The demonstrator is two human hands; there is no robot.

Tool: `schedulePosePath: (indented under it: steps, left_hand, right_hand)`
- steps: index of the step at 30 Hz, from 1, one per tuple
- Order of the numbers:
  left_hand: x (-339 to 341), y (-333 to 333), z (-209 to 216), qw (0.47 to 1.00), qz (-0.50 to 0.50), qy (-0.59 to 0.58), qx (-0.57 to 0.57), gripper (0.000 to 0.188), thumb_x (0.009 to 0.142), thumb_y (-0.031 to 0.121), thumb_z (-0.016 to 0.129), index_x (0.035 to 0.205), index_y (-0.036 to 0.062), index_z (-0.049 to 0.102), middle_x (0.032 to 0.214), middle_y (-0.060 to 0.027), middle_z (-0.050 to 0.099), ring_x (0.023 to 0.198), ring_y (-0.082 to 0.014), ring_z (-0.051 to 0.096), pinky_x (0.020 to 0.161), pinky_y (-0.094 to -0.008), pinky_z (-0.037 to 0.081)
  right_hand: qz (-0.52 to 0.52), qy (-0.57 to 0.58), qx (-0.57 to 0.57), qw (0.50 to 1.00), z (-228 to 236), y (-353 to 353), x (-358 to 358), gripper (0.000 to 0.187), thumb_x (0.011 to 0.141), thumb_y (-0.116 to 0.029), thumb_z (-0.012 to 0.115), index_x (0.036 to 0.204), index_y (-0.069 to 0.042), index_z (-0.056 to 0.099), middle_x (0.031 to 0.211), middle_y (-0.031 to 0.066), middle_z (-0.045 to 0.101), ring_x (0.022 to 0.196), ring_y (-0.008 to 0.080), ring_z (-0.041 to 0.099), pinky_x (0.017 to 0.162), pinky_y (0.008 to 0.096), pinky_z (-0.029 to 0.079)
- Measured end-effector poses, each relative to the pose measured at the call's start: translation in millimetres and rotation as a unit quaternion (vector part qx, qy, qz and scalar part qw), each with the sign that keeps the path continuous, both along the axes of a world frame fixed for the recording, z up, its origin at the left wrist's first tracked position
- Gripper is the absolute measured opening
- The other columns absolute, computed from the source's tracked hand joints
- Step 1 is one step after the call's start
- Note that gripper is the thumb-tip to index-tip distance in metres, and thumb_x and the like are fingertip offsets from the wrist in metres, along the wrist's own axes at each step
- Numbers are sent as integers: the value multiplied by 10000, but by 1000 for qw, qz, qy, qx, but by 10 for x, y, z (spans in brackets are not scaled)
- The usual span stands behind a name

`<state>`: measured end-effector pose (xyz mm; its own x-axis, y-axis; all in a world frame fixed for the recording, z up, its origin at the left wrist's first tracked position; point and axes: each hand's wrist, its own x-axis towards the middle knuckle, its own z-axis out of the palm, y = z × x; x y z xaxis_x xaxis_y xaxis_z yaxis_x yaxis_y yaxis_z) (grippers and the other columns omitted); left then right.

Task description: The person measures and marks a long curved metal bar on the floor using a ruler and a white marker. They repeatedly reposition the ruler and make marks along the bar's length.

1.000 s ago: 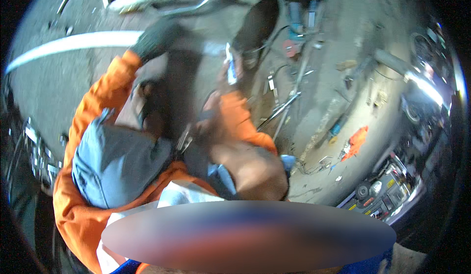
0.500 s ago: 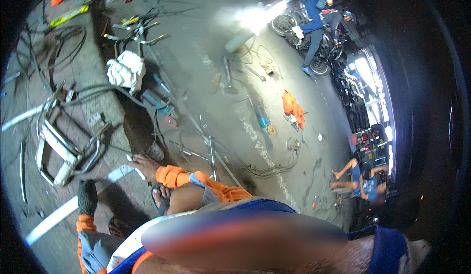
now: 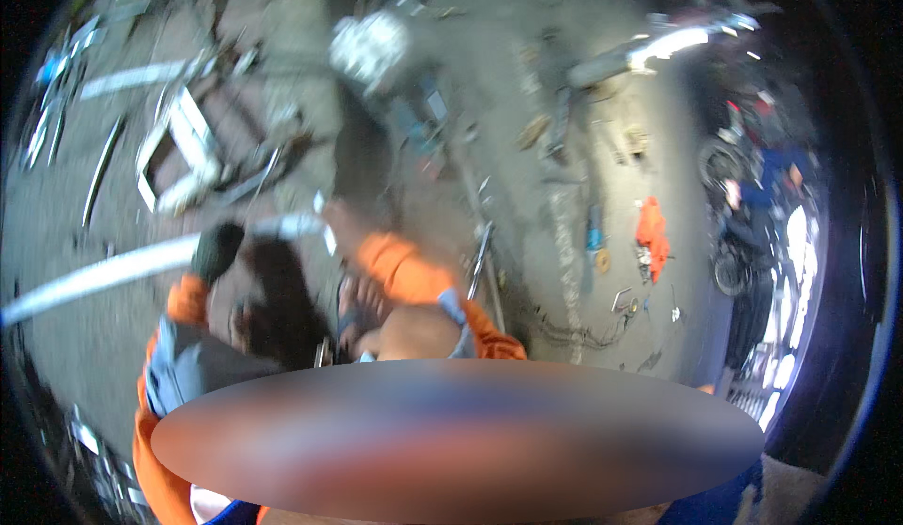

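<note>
A long pale metal bar (image 3: 122, 276) lies across the ground at the left, its right end by my feet. My left hand (image 3: 218, 250), in a dark glove, is closed on the bar partway along it. At the bar's right end is my bare right hand (image 3: 346, 227), smeared by motion, so its fingers cannot be made out. A short pale piece (image 3: 329, 240) shows at that end, next to the right hand. Beyond the bar sits a bent, welded metal frame (image 3: 193, 144) with curved tubes.
A crumpled white cloth (image 3: 370, 47) lies farther off by a ledge. To the right are a blue power tool (image 3: 594, 229) with a disc, an orange cloth (image 3: 651, 233) and loose cables (image 3: 574, 337). People and motorcycles (image 3: 729, 163) are at the far right; metal scraps lie far left.
The view has turned and shifted, so the ground things sit elsewhere in the picture. Both hands stay at the bar, the left still on its middle part and the right at its end.
</note>
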<state>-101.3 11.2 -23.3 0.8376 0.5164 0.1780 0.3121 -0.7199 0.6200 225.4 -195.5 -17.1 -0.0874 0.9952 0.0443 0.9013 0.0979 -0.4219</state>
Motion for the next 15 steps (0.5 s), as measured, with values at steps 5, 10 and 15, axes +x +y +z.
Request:
schedulePosePath:
  steps: [5, 10, 15]
  left_hand:
    - [-60, -92, 439, 997, -24, 56, 38, 215, 946, 112, 601, 1131, 21, 666, 1100, -213, 664, 1039, -422, 636, 915, -468, 514]
    - [7, -166, 775, 989, 54, 87, -105, 223, 877, 83, 602, 1078, 34, 684, 1047, -206, 672, 992, -414, 654, 877, -464, 531]
    - [83, -170, 810, 990, -12, 123, -74, 245, 912, 100, 614, 1139, 49, 690, 1064, -209, 691, 969, -415, 668, 865, -457, 539]
  right_hand:
    - [28, 13, 12, 999, 111, 69, 16, 630, 743, -23, 686, 1354, -85, 544, 1244, 199, 555, 1229, 402, 512, 1013, 456, 499]
    - [57, -6, 0, 998, 309, 65, 213, 643, 739, -32, 711, 1354, -113, 541, 1238, 171, 555, 1200, 383, 534, 998, 463, 500]
    - [42, -38, 42, 997, 491, -3, 389, 524, 819, -3, 633, 1324, -123, 562, 1107, 134, 576, 1121, 341, 567, 943, 436, 521]
